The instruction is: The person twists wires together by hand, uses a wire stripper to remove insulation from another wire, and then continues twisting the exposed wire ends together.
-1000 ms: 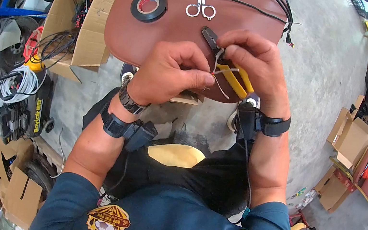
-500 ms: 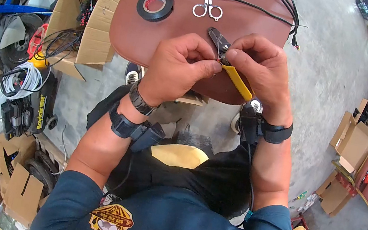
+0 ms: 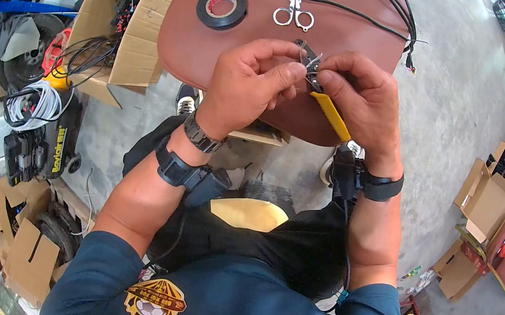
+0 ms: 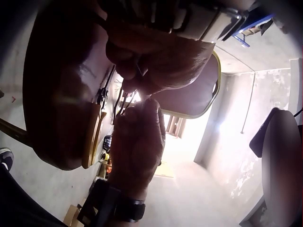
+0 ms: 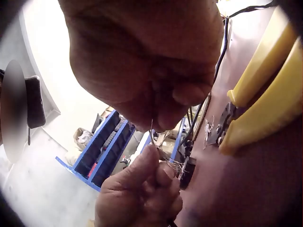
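The thin wire [image 5: 151,136] is up at the fingertips, above the brown seat [image 3: 185,43], with fine loose strands [image 5: 174,163] beside it. From the wire in the head view, the left hand [image 3: 241,82] comes in at eight o'clock, thumb and forefinger pinching it; the right hand [image 3: 368,107] comes in at four o'clock, its thumb and forefinger seemingly pinching the other end. The yellow-handled pliers [image 3: 332,117] lie beneath, handles towards five o'clock. Farther out are scissors [image 3: 293,11] at eleven, black tape [image 3: 239,15] at ten and a cardboard box [image 3: 147,26] at nine. The step in hand looks like fine fingering of the wire ends; the next move calls for a light, steady pinch and aligned tips.
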{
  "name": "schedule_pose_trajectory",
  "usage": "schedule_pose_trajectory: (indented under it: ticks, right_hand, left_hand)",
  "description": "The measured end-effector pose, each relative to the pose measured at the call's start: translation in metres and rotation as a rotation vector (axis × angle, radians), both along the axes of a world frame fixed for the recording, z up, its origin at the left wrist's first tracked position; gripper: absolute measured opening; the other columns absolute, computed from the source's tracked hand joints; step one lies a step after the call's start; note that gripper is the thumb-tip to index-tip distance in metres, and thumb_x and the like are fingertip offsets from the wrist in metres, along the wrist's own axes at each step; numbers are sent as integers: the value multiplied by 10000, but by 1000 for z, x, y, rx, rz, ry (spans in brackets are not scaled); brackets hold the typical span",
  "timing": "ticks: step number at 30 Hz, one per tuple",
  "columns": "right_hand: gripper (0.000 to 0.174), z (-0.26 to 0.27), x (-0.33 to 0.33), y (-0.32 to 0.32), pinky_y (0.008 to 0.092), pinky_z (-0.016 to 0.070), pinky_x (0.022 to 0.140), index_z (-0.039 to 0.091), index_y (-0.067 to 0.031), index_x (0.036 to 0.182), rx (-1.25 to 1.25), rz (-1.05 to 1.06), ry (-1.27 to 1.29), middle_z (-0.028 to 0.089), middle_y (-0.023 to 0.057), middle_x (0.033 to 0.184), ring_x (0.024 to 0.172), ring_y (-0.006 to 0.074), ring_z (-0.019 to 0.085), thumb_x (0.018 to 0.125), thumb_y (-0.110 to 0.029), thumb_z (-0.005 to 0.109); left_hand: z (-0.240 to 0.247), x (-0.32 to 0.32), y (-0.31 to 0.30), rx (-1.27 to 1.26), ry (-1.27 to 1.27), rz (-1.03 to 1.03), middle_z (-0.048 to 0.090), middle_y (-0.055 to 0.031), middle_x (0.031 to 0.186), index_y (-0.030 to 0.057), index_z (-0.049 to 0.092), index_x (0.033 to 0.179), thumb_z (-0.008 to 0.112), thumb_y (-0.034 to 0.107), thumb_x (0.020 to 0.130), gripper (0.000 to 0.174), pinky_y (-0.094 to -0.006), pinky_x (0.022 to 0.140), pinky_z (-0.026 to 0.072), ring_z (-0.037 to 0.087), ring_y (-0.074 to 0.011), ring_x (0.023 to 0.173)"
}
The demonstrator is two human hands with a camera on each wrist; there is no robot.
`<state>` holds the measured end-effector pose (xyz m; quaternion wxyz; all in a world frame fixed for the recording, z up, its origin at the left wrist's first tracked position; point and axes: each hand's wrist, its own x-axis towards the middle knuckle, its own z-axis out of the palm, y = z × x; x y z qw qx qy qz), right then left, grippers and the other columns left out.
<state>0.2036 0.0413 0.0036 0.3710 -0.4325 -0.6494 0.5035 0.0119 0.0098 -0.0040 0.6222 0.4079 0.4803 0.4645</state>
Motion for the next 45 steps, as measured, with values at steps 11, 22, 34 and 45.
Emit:
schedule_pose_trajectory:
  ticks: [11, 22, 34, 45]
  right_hand:
    - [132, 0, -2, -2, 261, 506, 707, 685, 13, 960, 16, 29, -48, 682, 65, 807, 767, 109, 621, 869, -80, 661]
    - [112, -2, 0, -1, 252, 501, 672, 683, 11, 943, -6, 7, -12, 679, 53, 802, 749, 101, 616, 888, -80, 646]
    - [104, 0, 1, -1, 282, 490, 673, 668, 11, 895, 71, 45, -71, 662, 87, 757, 709, 140, 609, 850, -83, 656]
    - [106, 5, 1, 1, 282, 493, 673, 665, 16, 890, 66, 28, -118, 668, 87, 767, 712, 140, 615, 845, -80, 661]
  left_hand:
    - [-3, 0, 0, 22, -51, 88, 663, -53, 723, -5, 636, 994, 636, 98, 918, 128, -175, 468, 429, 571, -52, 559]
    - [0, 0, -3, 43, -74, 71, 653, -57, 722, 49, 603, 1012, 563, 197, 975, 158, -187, 459, 415, 562, -77, 526]
    - [5, 5, -3, 1, -8, 77, 632, -42, 665, 55, 626, 952, 582, 242, 963, 193, -178, 404, 383, 547, -70, 469]
    - [0, 7, -3, -165, -183, 226, 644, -65, 680, 63, 605, 911, 552, 243, 962, 194, -202, 409, 371, 541, -95, 475]
